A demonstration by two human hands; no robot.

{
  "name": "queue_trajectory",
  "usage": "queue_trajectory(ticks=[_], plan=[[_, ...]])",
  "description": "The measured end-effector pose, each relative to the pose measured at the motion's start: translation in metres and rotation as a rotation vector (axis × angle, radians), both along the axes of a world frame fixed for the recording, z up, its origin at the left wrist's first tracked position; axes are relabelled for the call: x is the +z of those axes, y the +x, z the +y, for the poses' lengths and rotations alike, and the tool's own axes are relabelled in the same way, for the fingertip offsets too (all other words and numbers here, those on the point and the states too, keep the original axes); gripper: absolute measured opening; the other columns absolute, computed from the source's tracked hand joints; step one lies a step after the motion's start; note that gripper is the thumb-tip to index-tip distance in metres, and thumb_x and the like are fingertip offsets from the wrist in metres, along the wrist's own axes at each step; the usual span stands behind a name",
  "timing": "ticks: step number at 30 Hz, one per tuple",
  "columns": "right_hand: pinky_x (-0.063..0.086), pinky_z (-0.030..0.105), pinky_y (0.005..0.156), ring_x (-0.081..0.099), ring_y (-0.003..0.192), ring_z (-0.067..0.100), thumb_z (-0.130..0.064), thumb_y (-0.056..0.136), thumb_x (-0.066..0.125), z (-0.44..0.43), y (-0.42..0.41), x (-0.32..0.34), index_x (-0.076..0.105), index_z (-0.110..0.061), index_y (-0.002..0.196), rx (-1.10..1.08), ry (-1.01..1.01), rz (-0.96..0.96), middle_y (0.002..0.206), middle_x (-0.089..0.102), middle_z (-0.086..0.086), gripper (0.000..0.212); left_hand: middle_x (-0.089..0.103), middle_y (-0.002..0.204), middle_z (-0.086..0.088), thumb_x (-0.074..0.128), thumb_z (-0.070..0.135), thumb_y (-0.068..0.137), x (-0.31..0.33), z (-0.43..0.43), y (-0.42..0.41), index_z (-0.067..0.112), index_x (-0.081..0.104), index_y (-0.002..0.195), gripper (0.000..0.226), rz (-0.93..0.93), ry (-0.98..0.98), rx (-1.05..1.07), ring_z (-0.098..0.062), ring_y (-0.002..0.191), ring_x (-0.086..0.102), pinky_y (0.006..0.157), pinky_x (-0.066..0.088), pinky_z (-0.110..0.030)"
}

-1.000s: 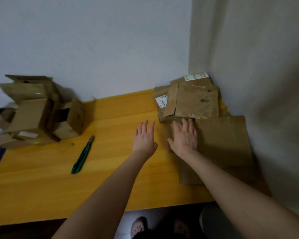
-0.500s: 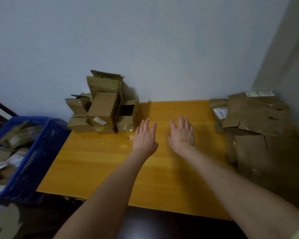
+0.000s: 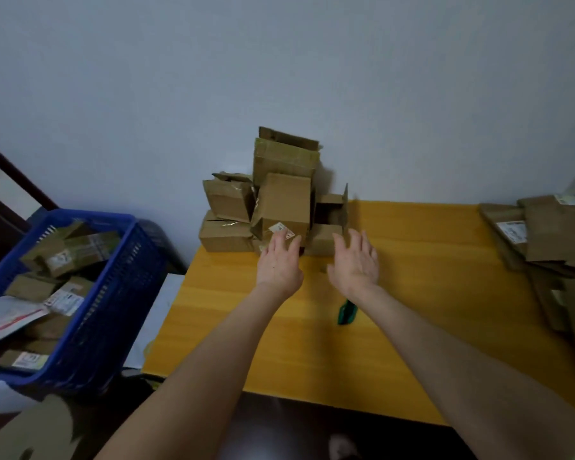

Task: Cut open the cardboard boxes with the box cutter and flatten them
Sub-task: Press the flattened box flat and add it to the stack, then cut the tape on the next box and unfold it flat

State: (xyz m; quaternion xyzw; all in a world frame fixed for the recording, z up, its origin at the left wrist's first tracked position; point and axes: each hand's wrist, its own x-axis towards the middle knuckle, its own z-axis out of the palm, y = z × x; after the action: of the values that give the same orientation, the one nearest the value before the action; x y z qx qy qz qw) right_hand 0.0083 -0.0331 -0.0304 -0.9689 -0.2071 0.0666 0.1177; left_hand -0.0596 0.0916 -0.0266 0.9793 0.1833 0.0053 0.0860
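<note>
Boxes (image 3: 273,200): untidy pile of brown cardboard at the far left corner of the yellow table (image 3: 445,310), up against the wall (image 3: 312,78). Some are closed and some are opened. The top one has its flaps standing up. One on the right lies on its side, open mouth dark. Front box (image 3: 284,204) sits tilted, plain face, white sticker (image 3: 281,229) near its lower edge. Tape glints on a couple at the left.

Left hand (image 3: 279,265): fingers straight, tips at the sticker; cannot tell if they touch. Grasping nothing.

Right hand (image 3: 357,263): released, palm turned inward, fingers extended, just beside the open box, nothing in it.

Box cutter (image 3: 346,312): green, lying on the table by the right wrist, partly hidden under the forearm.

Flattened cardboard (image 3: 551,234) is stacked at the table's right edge, shipping label visible. Blue basket (image 3: 123,277) sits left of the table, holding more small boxes.
</note>
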Motion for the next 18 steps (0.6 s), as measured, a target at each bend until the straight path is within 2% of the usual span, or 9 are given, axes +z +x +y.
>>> queue_trajectory(ticks=[4, 8, 11, 18], plan=[[0.017, 0.042, 0.118, 0.005, 0.147, 0.029, -0.035, 0.095, 0.052, 0.041, 0.012, -0.004, 0.024, -0.023, 0.148, -0.014, 0.022, 0.011, 0.158, 0.012, 0.009, 0.062, 0.024, 0.154, -0.012, 0.053, 0.02, 0.092, -0.005, 0.041, 0.008, 0.018, 0.034, 0.144, 0.055, -0.091, -0.046, 0.042, -0.029, 0.138, 0.033, 0.104, 0.039, -0.04], [0.026, 0.042, 0.114, 0.018, 0.142, 0.029, -0.043, 0.096, 0.048, 0.086, 0.038, -0.012, 0.026, -0.02, 0.148, -0.039, 0.08, -0.02, 0.154, 0.021, 0.01, 0.061, 0.03, 0.151, -0.012, 0.051, 0.031, 0.095, -0.006, 0.087, 0.031, 0.015, 0.037, 0.142, 0.052, -0.142, -0.067, 0.105, -0.03, 0.132, 0.042, 0.097, 0.048, -0.043], [0.032, 0.041, 0.108, 0.028, 0.136, 0.03, -0.046, 0.096, 0.046, 0.115, 0.058, -0.013, 0.027, -0.017, 0.147, -0.081, 0.09, -0.01, 0.151, 0.026, 0.01, 0.061, 0.029, 0.15, -0.012, 0.052, 0.035, 0.096, -0.007, 0.117, 0.047, 0.013, 0.036, 0.142, 0.054, -0.12, -0.126, 0.126, -0.031, 0.133, 0.041, 0.096, 0.048, -0.044], [0.037, 0.042, 0.102, 0.035, 0.129, 0.032, -0.053, 0.09, 0.053, 0.152, 0.096, -0.003, 0.029, -0.012, 0.145, -0.257, 0.097, 0.074, 0.144, 0.035, 0.013, 0.073, 0.031, 0.149, -0.011, 0.052, 0.039, 0.095, -0.002, 0.162, 0.084, 0.011, 0.031, 0.146, 0.061, -0.062, -0.333, 0.144, -0.031, 0.131, 0.042, 0.101, 0.044, -0.045]])
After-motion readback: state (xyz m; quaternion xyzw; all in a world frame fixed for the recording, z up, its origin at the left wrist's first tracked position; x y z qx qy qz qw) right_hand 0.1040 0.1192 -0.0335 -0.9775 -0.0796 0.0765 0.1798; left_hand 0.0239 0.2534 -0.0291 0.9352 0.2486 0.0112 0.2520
